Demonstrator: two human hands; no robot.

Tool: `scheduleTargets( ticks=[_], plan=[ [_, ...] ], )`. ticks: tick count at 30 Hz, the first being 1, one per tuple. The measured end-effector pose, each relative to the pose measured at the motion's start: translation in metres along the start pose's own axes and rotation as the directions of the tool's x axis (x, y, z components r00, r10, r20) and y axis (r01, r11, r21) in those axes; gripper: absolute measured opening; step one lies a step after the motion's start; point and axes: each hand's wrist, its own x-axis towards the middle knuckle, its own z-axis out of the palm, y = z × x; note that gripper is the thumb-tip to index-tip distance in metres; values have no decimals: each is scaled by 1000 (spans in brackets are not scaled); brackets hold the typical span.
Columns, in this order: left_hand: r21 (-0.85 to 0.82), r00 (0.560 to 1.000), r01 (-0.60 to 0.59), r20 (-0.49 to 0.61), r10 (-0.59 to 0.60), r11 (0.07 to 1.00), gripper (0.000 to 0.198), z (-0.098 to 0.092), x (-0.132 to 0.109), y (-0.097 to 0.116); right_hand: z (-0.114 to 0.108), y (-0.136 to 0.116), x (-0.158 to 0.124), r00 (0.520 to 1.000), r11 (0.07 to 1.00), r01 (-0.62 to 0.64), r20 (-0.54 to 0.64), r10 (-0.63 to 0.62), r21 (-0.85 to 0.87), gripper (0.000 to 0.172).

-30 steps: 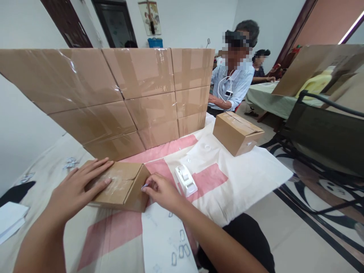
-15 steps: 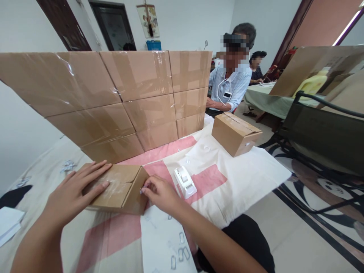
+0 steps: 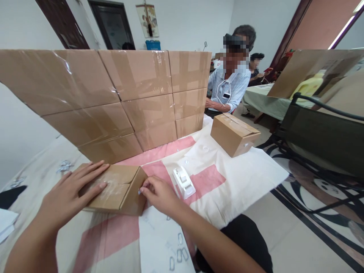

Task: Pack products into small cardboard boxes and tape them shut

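A small brown cardboard box (image 3: pixel 132 197) lies in front of me, with shiny clear tape over its top seam. My left hand (image 3: pixel 75 191) rests flat on top of it, fingers spread. At the box's right end my right hand (image 3: pixel 157 193) is closed in a pinch, fingertips against or close to the cardboard. A tiny pale bit shows at those fingertips, too small to name. To the right of that hand stands a white tape dispenser (image 3: pixel 184 184). Below it lies a white sheet (image 3: pixel 159 242) with small dark-outlined oblong shapes on it.
A wall of stacked, taped cardboard boxes (image 3: pixel 148 81) rises behind the box. Another closed carton (image 3: pixel 231 134) stands on the cloth (image 3: pixel 204 204) at the right. Beyond sits a person in a light blue shirt (image 3: pixel 237 85). A dark folding chair (image 3: pixel 318 132) is farther right.
The view has shifted very slightly. Both hands keep the same places on the box, and the right fingertips stay pinched at its end.
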Motion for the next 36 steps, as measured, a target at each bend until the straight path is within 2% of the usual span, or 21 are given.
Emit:
scheduleTargets(
  ticks=[5,10,18,26,28,30,33,36],
  plan=[
    [-11,998,-58,-7,58,998,57,2,-1,-4,-1,0,0,996,996,-83,-14,83,-16,15],
    [-17,998,-60,-24,59,998,57,3,0,-4,-1,0,-1,999,998,49,1,-49,-46,7],
    [-26,999,-41,-5,41,999,57,1,0,-1,0,1,-2,988,970,151,-8,-156,-189,10],
    [2,997,-71,-36,71,997,56,3,1,-2,9,3,-2,949,813,296,54,-312,-502,13],
    [13,996,-76,-41,76,997,56,4,1,-2,9,3,-2,948,827,299,47,-316,-477,14],
    [18,996,-78,-43,78,997,56,4,0,-2,7,2,-1,957,883,277,27,-289,-378,14],
    [16,997,-66,-43,66,998,56,4,-2,-1,1,0,0,983,960,180,15,-181,-216,12],
    [11,999,-43,-33,43,999,56,3,-4,-1,-3,-2,0,993,977,116,26,-113,-181,10]
  ],
)
